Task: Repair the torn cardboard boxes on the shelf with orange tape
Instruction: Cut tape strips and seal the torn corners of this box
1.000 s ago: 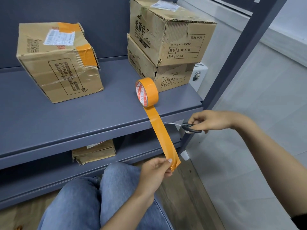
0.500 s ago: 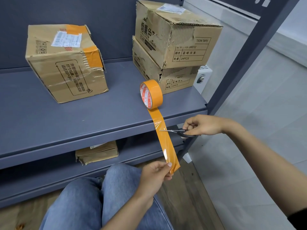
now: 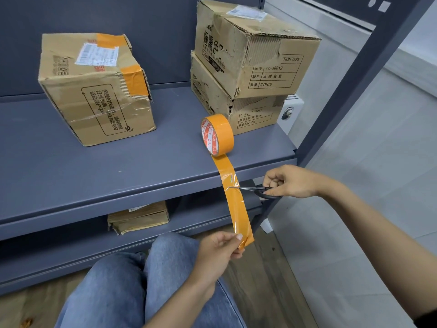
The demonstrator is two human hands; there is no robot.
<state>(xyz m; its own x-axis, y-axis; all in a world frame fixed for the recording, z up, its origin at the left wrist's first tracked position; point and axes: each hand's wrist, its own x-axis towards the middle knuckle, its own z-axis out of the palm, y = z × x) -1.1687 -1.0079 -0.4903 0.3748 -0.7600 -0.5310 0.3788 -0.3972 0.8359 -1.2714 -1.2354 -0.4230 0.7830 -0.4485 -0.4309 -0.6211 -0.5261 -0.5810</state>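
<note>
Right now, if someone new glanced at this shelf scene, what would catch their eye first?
The bright orange tape roll standing on edge near the front of the grey shelf, with a long strip pulled down over the shelf edge. The left hand pinches the strip's lower end while the right hand works scissors into its right edge. Behind, two stacked torn boxes stand right, and an already patched box left.
</note>
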